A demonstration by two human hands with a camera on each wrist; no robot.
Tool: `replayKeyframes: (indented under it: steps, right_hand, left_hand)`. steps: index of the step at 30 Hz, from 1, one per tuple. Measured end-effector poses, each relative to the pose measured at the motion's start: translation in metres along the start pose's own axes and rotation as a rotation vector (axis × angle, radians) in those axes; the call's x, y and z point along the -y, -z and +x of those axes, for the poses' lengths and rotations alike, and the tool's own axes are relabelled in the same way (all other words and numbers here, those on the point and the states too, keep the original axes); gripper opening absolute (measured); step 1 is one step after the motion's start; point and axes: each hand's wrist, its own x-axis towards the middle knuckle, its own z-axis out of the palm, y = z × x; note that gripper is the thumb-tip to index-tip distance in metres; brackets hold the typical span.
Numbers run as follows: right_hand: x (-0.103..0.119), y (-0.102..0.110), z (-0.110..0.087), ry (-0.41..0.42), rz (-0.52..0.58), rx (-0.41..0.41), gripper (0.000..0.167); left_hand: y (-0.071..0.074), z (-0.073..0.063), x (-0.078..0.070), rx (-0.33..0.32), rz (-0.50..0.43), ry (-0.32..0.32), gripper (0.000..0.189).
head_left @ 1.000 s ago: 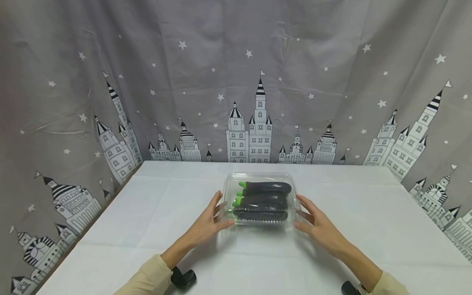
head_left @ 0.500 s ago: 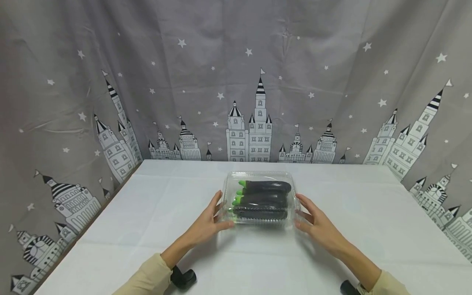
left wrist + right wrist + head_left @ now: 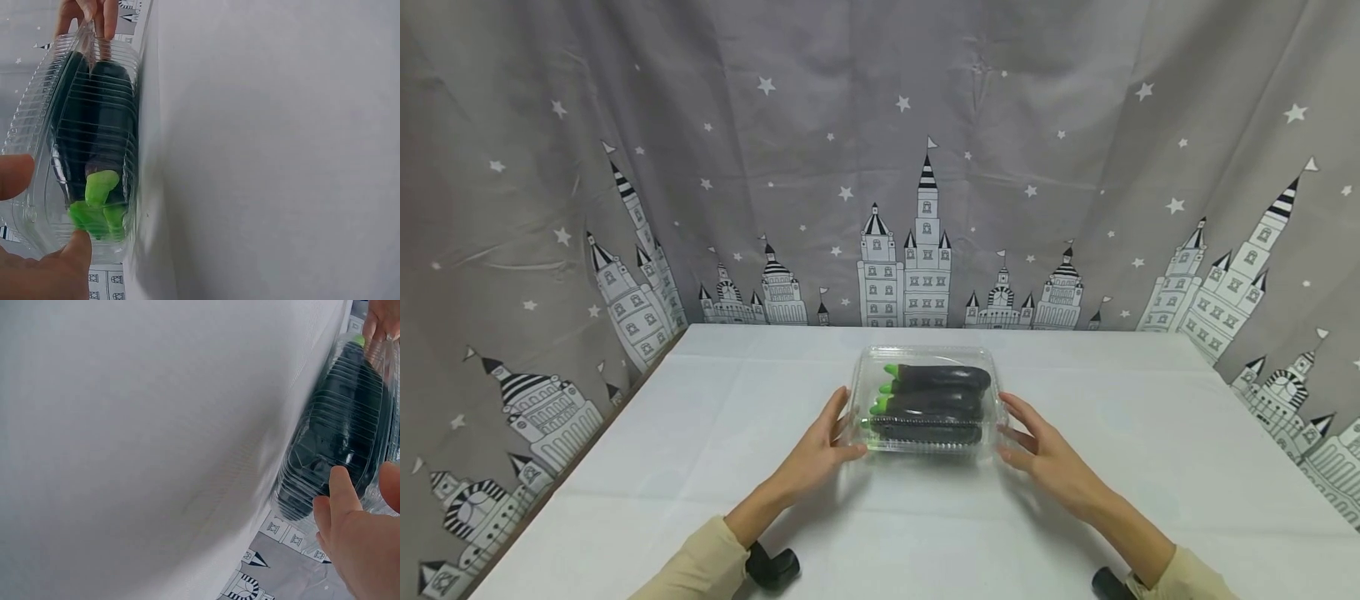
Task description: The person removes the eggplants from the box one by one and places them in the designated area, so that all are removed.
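A clear plastic clamshell container (image 3: pixel 925 354), lid down, sits toward the back middle of the white table. Inside lie several dark eggplants (image 3: pixel 936 406), their green stem ends (image 3: pixel 880 406) pointing left. My left hand (image 3: pixel 812 458) grips the container's left end, thumb at the front corner and fingers against the side wall. At the opposite end my right hand (image 3: pixel 1048 462) holds it likewise, fingers along the side. In the left wrist view a fingertip (image 3: pixel 80 240) presses the ribbed wall beside the stems. In the right wrist view fingers (image 3: pixel 342 487) touch the wall near the eggplants' dark ends.
A white cloth covers the table (image 3: pixel 737 392). Behind it hangs a grey curtain (image 3: pixel 820 183) printed with castles and stars. Black wrist-worn gear (image 3: pixel 772 568) shows at the left sleeve, and a similar black piece (image 3: pixel 1108 585) at the right.
Both hands keep their places at the container's ends. The whole head view has shifted very slightly; nothing else visibly moves.
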Motion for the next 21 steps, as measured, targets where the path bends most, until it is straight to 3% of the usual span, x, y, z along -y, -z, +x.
replayKeyframes:
  steps: [10, 21]
  right_hand:
    - [0.0034, -0.0021, -0.0009, -0.022, 0.014, 0.017, 0.072]
    - [0.0052, -0.0046, 0.0014, -0.053, 0.046, -0.028, 0.072]
  left_hand:
    - [-0.0021, -0.0013, -0.0018, -0.01, -0.005, 0.043, 0.094]
    - [-0.0029, -0.0001, -0.0022, 0.036, -0.034, 0.028, 0.086]
